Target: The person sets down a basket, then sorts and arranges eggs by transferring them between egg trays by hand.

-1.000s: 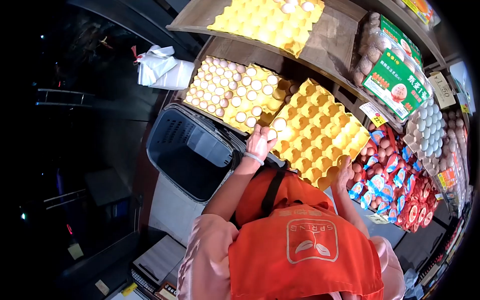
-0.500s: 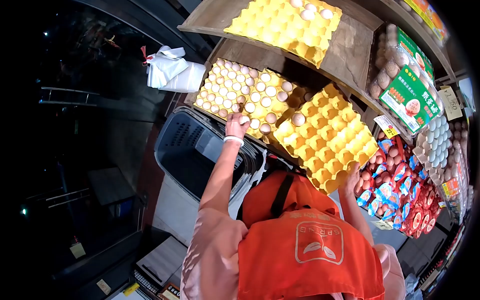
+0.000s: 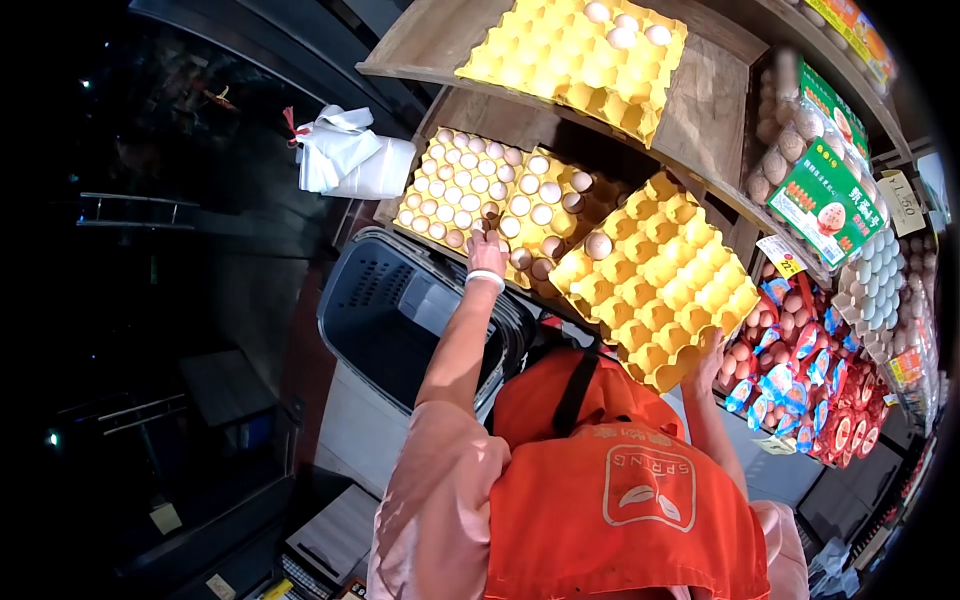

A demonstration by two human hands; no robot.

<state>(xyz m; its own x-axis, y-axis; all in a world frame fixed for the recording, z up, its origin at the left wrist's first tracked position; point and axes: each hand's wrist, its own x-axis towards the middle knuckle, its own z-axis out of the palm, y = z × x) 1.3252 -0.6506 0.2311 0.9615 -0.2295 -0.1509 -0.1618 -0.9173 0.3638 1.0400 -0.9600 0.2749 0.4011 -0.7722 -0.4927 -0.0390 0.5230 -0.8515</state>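
Note:
My right hand [image 3: 708,360] grips the near corner of a tilted yellow egg tray [image 3: 665,285], with a single egg [image 3: 598,246] in its upper left. My left hand [image 3: 487,250] reaches down where two other trays meet, fingers bent together; what is in them is hidden. To its left, a yellow tray full of pale eggs [image 3: 455,183] lies on the shelf. On its right is a partly filled egg tray [image 3: 566,220], with eggs mostly on its left and front side. The tilted tray overlaps that one's right part.
A dark plastic basket [image 3: 372,310] stands below the shelf. White plastic bags [image 3: 350,160] hang at the left. Another yellow tray [image 3: 570,60] with several eggs rests on the upper shelf [image 3: 715,130]. Boxed eggs [image 3: 825,205] and red-netted eggs [image 3: 800,365] are at the right.
My left hand has shifted slightly forward and right over the trays; the pale egg seen at its fingers is now out of sight. My right hand keeps its hold on the tilted tray.

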